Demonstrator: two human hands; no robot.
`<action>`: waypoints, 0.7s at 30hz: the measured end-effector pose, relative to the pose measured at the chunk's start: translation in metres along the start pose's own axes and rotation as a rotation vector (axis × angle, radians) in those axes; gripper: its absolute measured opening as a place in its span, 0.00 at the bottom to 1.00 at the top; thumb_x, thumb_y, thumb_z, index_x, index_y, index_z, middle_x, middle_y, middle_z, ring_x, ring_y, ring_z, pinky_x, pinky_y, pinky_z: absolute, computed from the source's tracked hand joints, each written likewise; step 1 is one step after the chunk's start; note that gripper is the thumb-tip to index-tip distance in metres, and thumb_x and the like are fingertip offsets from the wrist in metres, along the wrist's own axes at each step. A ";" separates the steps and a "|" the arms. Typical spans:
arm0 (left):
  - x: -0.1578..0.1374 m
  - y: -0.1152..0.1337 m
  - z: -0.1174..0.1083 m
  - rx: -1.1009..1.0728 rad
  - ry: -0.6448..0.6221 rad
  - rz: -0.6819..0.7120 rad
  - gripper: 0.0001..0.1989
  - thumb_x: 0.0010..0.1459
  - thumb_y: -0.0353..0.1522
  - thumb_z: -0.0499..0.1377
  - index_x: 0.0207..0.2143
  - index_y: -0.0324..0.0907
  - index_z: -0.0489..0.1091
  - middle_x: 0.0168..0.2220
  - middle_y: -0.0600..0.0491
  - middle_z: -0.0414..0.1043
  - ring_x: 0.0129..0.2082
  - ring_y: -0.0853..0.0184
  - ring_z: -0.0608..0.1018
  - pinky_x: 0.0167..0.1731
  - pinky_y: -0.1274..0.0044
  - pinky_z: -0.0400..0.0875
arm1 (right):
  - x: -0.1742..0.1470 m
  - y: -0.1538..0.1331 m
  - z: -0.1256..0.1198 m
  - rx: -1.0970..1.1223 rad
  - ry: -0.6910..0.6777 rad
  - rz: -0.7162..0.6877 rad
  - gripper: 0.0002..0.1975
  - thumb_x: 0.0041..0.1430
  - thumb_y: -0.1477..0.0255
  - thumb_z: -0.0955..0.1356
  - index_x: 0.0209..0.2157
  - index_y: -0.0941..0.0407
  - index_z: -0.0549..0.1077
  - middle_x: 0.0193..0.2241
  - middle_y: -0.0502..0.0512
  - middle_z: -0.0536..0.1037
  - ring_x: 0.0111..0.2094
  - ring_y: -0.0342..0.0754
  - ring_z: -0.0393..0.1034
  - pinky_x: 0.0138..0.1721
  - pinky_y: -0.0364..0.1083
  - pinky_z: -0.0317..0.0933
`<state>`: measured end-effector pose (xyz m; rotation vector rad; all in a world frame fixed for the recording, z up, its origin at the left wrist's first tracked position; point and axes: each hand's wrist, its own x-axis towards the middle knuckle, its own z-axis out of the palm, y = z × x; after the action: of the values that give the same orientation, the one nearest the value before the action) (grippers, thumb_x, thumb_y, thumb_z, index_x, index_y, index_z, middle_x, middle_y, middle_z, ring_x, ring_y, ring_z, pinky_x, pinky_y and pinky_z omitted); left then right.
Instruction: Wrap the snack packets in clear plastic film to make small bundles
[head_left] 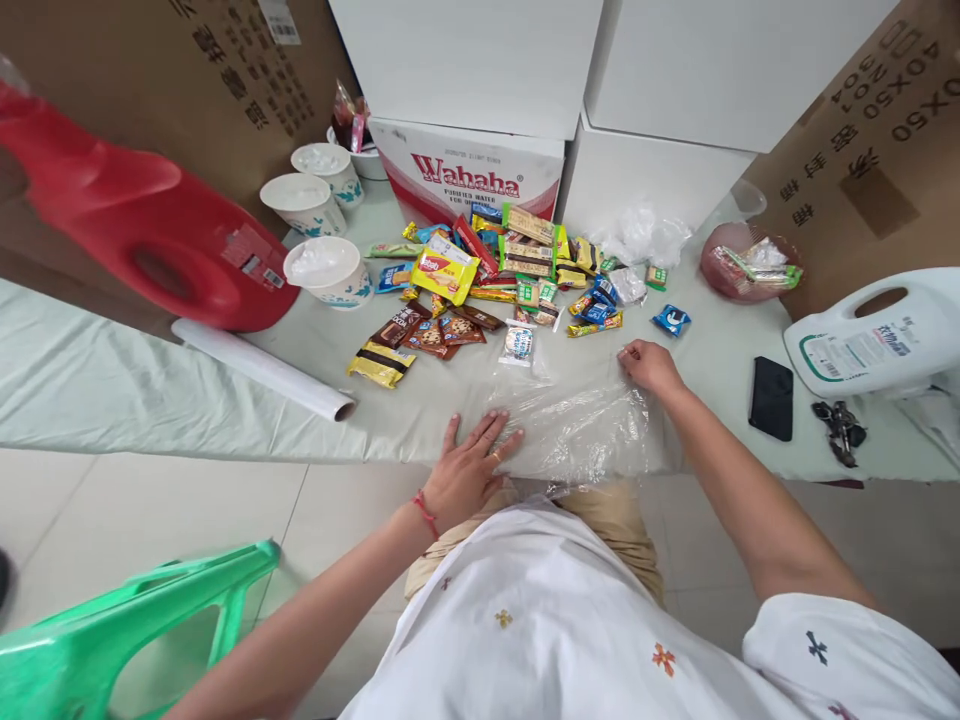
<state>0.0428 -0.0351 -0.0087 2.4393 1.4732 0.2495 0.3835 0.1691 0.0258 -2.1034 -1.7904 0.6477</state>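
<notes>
A sheet of clear plastic film [574, 415] lies across the near edge of the table, wrinkled and hanging a little over it. My left hand [476, 460] rests flat with fingers spread on the film's left side. At the film's far right corner, my right hand [651, 366] has its fingers pinched together on the plastic. Just beyond the film sits a small white-wrapped snack [518, 343]. Behind it is a heap of packaged snacks, with a yellow packet [444, 270] on top and brown cookie packets [429, 338] in front.
A cardboard roll [262, 368] lies at the left, near a red jug [157, 220] and paper cups [330, 275]. To the right are a phone [771, 398], a white jug [874, 335] and a red bowl [739, 265]. Boxes [469, 180] stand behind; a green stool [142, 620] is below left.
</notes>
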 end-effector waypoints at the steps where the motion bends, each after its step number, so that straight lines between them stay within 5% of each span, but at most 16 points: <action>1: -0.002 -0.002 -0.007 -0.028 0.007 0.009 0.31 0.65 0.36 0.55 0.70 0.49 0.58 0.74 0.44 0.50 0.73 0.49 0.55 0.67 0.43 0.42 | 0.008 -0.001 -0.005 -0.033 0.007 -0.007 0.09 0.58 0.66 0.68 0.32 0.56 0.77 0.28 0.58 0.79 0.32 0.52 0.72 0.35 0.46 0.61; 7: 0.026 0.007 -0.025 -0.142 0.198 -0.118 0.22 0.68 0.30 0.46 0.59 0.46 0.71 0.62 0.47 0.72 0.70 0.58 0.63 0.69 0.50 0.43 | 0.051 -0.030 -0.019 -0.429 -0.033 -0.441 0.19 0.60 0.70 0.69 0.53 0.56 0.76 0.49 0.63 0.78 0.52 0.61 0.66 0.48 0.51 0.61; 11: 0.048 0.003 -0.011 -0.030 0.128 -0.201 0.24 0.71 0.37 0.48 0.66 0.45 0.64 0.69 0.43 0.62 0.70 0.51 0.62 0.67 0.43 0.38 | 0.067 -0.047 -0.004 -0.547 -0.106 -0.520 0.24 0.60 0.68 0.71 0.57 0.61 0.73 0.53 0.69 0.75 0.56 0.64 0.62 0.51 0.53 0.61; 17: 0.042 -0.009 -0.004 0.046 0.115 -0.131 0.27 0.72 0.41 0.48 0.70 0.50 0.57 0.71 0.47 0.56 0.71 0.54 0.60 0.70 0.48 0.36 | 0.065 -0.033 -0.030 -0.484 -0.233 -0.316 0.07 0.57 0.67 0.73 0.36 0.55 0.80 0.35 0.60 0.81 0.40 0.56 0.72 0.38 0.49 0.61; 21: 0.040 -0.009 -0.006 0.041 0.130 -0.139 0.27 0.71 0.42 0.49 0.70 0.51 0.57 0.71 0.48 0.57 0.71 0.55 0.60 0.70 0.50 0.37 | 0.061 -0.047 -0.057 -0.261 -0.313 -0.375 0.10 0.58 0.61 0.72 0.29 0.53 0.76 0.26 0.51 0.78 0.28 0.48 0.68 0.30 0.46 0.56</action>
<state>0.0524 0.0053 -0.0058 2.3782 1.7109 0.3574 0.3809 0.2405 0.0895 -1.8065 -2.4812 0.6987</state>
